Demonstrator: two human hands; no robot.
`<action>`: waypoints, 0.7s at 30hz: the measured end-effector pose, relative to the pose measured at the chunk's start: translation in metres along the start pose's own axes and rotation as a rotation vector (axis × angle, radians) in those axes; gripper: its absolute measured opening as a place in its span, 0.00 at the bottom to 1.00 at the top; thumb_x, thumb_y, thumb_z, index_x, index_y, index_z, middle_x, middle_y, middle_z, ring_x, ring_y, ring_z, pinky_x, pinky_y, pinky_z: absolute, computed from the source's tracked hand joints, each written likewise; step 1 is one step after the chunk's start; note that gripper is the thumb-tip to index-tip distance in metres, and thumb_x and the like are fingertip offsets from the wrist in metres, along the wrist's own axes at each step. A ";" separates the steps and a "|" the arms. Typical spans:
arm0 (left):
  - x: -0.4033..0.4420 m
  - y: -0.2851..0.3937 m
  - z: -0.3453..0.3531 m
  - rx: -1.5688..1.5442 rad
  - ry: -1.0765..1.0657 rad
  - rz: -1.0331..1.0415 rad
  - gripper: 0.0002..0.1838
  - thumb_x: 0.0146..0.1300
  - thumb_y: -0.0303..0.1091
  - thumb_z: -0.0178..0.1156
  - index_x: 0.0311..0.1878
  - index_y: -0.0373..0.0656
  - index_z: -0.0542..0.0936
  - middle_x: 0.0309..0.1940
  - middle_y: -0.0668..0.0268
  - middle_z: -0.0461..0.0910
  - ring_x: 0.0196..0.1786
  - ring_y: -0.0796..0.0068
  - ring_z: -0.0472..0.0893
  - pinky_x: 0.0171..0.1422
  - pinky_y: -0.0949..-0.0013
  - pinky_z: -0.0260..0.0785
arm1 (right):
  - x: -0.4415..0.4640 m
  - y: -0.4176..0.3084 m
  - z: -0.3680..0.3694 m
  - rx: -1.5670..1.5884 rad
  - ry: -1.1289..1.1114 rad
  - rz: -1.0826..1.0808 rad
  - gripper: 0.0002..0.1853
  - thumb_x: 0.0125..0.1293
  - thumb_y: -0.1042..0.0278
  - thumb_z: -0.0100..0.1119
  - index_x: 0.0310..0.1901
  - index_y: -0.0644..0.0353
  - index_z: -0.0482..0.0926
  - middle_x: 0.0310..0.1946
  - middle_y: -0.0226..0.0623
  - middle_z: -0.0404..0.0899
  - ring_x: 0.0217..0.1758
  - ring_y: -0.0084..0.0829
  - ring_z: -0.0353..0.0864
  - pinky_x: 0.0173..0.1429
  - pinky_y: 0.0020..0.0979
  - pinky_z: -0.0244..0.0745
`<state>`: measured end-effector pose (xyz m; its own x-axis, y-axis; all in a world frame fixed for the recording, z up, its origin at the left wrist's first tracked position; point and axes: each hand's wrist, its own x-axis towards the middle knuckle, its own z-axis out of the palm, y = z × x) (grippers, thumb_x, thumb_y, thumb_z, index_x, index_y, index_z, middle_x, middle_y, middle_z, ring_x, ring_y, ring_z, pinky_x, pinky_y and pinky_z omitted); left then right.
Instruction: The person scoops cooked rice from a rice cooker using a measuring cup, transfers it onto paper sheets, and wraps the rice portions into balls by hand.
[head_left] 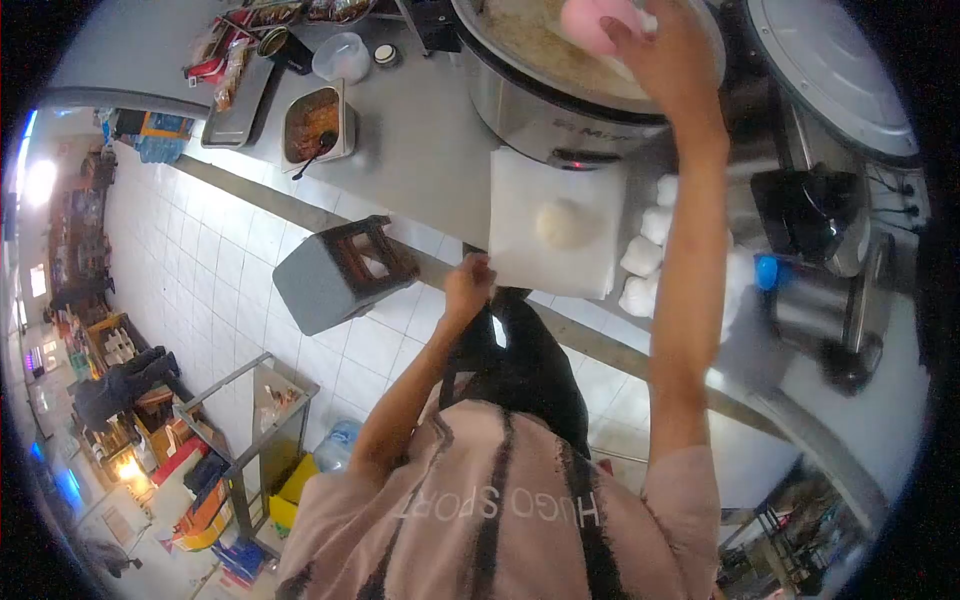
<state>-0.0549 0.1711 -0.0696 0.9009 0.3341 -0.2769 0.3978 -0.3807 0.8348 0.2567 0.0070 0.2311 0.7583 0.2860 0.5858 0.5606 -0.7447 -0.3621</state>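
Observation:
My right hand (665, 55) grips a pink rounded bowl (600, 22) over the open, large steel rice cooker (555, 115), which holds pale rice (520, 35). Part of the bowl is cut off by the view's top edge. On the counter before the cooker lies a stack of white paper sheets (515, 205), bearing a small dome of rice (563, 224). My left hand (468, 288) is at the stack's near left corner, its fingers curled closed. Whether the paper's edge is pinched in them is hidden.
White wrapped bundles (642, 256) sit right of the paper, partly behind my forearm. A steel pan of red food (315, 128) with a black-handled spoon stands left. A round metal lid (840, 70) is at right. A grey bin (340, 280) stands below the counter edge.

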 end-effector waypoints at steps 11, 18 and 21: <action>0.008 0.004 -0.002 0.189 -0.027 0.203 0.09 0.57 0.24 0.65 0.43 0.41 0.83 0.35 0.57 0.81 0.34 0.63 0.82 0.39 0.63 0.74 | -0.285 -0.008 0.040 0.434 -0.581 0.589 0.14 0.56 0.70 0.73 0.44 0.61 0.83 0.37 0.37 0.81 0.38 0.33 0.82 0.44 0.35 0.78; 0.015 0.033 -0.037 0.059 -0.040 0.232 0.08 0.55 0.25 0.66 0.40 0.42 0.82 0.40 0.57 0.78 0.37 0.62 0.81 0.38 0.63 0.73 | -0.375 0.027 0.041 0.009 -0.548 0.331 0.16 0.54 0.63 0.73 0.46 0.53 0.86 0.57 0.37 0.74 0.62 0.45 0.70 0.65 0.48 0.65; 0.021 0.034 -0.044 0.135 -0.084 0.248 0.11 0.53 0.27 0.68 0.41 0.44 0.82 0.44 0.58 0.78 0.45 0.59 0.80 0.46 0.60 0.75 | -0.387 0.050 0.038 0.072 -0.489 0.336 0.13 0.57 0.65 0.71 0.46 0.50 0.88 0.57 0.36 0.75 0.60 0.45 0.72 0.63 0.48 0.67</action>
<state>-0.0302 0.2025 -0.0260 0.9825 0.1460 -0.1155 0.1780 -0.5551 0.8125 0.0040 -0.1180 -0.0415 0.9535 0.2994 0.0351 0.2721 -0.8045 -0.5280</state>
